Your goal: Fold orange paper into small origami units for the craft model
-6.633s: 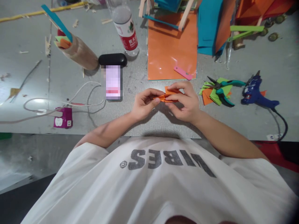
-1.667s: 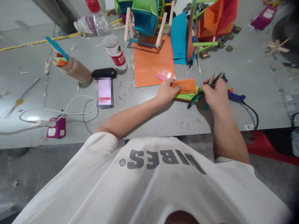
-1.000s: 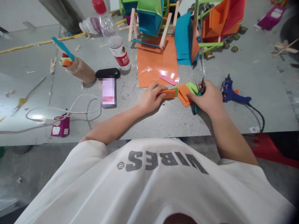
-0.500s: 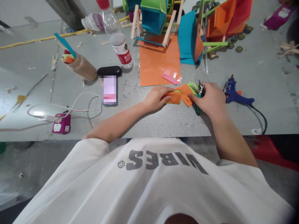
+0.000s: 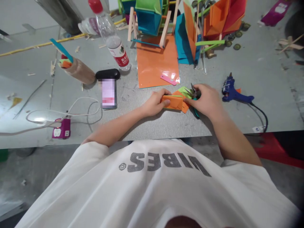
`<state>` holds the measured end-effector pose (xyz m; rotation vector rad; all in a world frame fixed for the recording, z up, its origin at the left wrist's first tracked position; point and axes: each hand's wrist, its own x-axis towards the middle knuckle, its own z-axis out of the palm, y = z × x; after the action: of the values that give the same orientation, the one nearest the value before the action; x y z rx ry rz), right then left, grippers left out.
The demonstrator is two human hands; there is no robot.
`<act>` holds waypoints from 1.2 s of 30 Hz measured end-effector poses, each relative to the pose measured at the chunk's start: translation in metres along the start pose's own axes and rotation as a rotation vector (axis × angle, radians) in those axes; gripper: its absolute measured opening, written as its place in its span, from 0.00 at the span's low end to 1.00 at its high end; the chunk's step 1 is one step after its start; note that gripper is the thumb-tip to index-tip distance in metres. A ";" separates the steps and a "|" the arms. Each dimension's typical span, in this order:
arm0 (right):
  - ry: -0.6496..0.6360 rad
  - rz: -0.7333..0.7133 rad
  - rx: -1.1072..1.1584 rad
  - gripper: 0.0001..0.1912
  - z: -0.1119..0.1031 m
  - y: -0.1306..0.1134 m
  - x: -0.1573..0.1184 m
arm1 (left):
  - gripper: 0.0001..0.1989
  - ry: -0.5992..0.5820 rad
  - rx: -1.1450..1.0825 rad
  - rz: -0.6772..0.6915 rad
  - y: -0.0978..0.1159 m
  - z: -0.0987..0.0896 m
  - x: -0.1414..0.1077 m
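My left hand (image 5: pixel 154 103) pinches a small folded piece of orange paper (image 5: pixel 174 103), thumb on the near face and the other fingers behind it. A strip of light green shows along its upper edge. My right hand (image 5: pixel 208 98) is closed around pliers (image 5: pixel 196 111) with green handles; their metal jaws point up and left over a scrap of green paper (image 5: pixel 183 90). The right fingertips also reach the right end of the folded orange paper. More orange paper lies underneath, partly hidden.
Beyond my hands lies an orange sheet (image 5: pixel 156 68) with a pink strip (image 5: pixel 168 79) on it. A blue glue gun (image 5: pixel 234 90) rests at right, its cord trailing forward. A phone (image 5: pixel 108 93), a bottle (image 5: pixel 117 50) and a paper-and-stick model (image 5: pixel 149 19) stand around.
My left hand has raised and tilted the folded orange paper, its thumb now on the front face. My right hand, with the pliers, has come closer to it. The view has shifted slightly.
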<state>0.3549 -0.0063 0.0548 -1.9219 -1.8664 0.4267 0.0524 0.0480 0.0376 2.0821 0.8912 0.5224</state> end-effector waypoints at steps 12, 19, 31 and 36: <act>-0.116 -0.028 0.290 0.20 0.015 -0.013 -0.009 | 0.14 -0.025 0.211 -0.153 0.031 0.008 -0.012; -0.094 0.029 0.257 0.21 0.011 -0.007 -0.006 | 0.21 -0.034 -0.007 -0.093 0.024 0.007 -0.025; -0.254 -0.057 0.336 0.16 0.009 -0.017 -0.010 | 0.08 -0.111 0.201 -0.008 0.035 -0.005 -0.015; -0.154 0.034 0.418 0.16 0.014 -0.005 -0.005 | 0.05 -0.109 0.222 -0.110 0.040 0.000 -0.018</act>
<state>0.3430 -0.0104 0.0446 -1.6760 -1.6706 0.9190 0.0568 0.0172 0.0686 2.2205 1.0311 0.2583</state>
